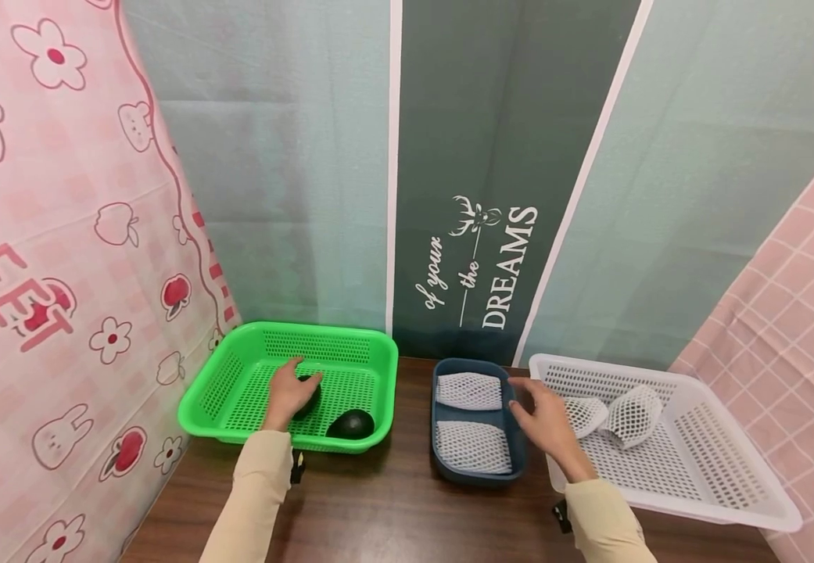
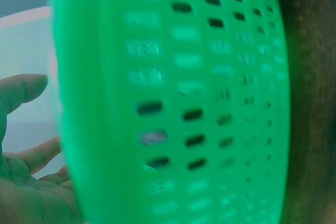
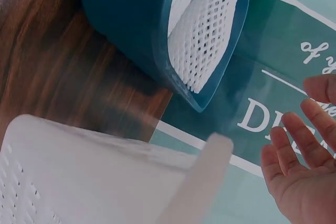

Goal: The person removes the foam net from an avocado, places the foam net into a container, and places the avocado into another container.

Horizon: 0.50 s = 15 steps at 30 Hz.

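My left hand (image 1: 290, 392) reaches into the green basket (image 1: 287, 442), its fingers spread above a dark rounded thing (image 1: 310, 400). In the left wrist view its loosely bent fingers (image 2: 39, 156) show past the basket wall, which hides what lies beneath them. A glossy black egg-shaped thing (image 1: 352, 424) lies near the basket's front right corner. My right hand (image 1: 543, 418) hovers between the dark blue tray (image 1: 478, 478) and the white basket (image 1: 751, 518), holding nothing, fingers relaxed. Two white foam net sleeves, one at the back (image 1: 470, 391) and one in front (image 1: 473, 447), lie in the tray.
Two more foam nets, one on the left (image 1: 582, 413) and one on the right (image 1: 635, 414), lie at the white basket's left end. All three containers stand on a dark wooden table (image 1: 392, 508), with a printed curtain (image 1: 491, 156) behind.
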Available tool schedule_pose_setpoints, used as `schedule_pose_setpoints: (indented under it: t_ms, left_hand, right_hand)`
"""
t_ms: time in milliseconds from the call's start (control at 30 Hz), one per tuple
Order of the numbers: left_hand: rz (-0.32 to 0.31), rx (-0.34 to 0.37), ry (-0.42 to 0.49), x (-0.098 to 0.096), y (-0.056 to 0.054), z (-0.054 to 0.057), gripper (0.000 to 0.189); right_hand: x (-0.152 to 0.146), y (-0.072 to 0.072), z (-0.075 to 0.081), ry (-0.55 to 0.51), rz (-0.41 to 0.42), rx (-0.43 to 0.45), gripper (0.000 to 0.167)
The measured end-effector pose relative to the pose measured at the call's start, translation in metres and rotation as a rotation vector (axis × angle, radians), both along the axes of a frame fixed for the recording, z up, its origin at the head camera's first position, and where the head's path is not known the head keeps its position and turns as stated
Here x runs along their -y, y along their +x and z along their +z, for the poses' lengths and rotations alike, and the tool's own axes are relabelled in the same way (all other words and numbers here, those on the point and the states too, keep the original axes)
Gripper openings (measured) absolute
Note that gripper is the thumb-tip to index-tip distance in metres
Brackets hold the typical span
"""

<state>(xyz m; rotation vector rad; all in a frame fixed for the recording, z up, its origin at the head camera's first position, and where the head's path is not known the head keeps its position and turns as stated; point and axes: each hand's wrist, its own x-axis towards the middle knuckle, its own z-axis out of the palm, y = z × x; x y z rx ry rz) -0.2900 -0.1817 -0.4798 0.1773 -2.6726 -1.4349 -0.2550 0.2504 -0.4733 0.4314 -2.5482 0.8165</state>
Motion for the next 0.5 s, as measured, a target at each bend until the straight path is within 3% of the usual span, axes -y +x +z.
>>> schedule_pose_setpoints:
  t_ms: [333, 500]
  left_hand:
    - [-0.004, -0.134, 0.051, -0.028, 0.0, 0.015, 0.059]
    - [-0.034, -0.142, 0.086, -0.041, 0.001, 0.023, 0.06]
  right_hand:
    - [-0.012, 0.003, 0.007, -0.001, -0.024, -0.03, 0.034]
    - [-0.021, 0.008, 0.006, -0.002, -0.055, -0.068, 0.035]
